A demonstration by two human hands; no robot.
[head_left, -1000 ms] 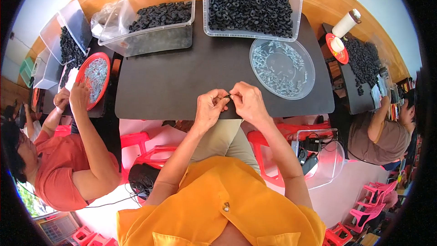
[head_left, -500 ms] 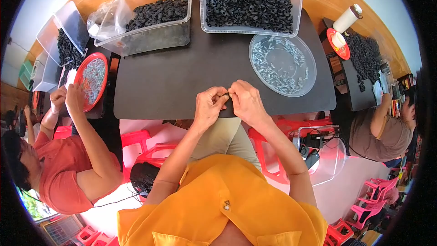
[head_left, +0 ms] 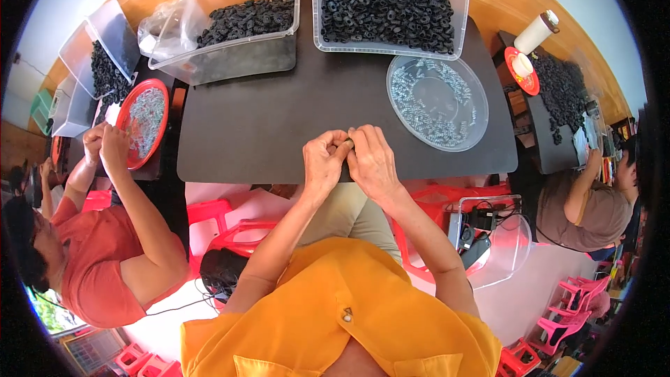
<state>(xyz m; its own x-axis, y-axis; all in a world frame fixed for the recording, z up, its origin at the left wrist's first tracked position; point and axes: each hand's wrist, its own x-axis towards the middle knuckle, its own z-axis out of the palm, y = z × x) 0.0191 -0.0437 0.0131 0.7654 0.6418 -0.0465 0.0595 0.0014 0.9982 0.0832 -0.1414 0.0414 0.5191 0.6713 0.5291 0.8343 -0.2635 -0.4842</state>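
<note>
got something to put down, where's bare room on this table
Bare: left and middle of the dark table, between left bin and left hand; slimmer strip between round tray and near edge. Crowded: far right, under tray and right bin.

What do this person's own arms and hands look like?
The left hand and right hand wear no gloves. Both forearms are bare, with no watch or bracelet showing. Short, loose orange-yellow sleeves cover the upper arms.

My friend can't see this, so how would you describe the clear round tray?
On the dark table, look beyond the right hand. By the right bin of black pieces lies a clear tray of silvery springs: round, unlike the rectangular bins.
</note>
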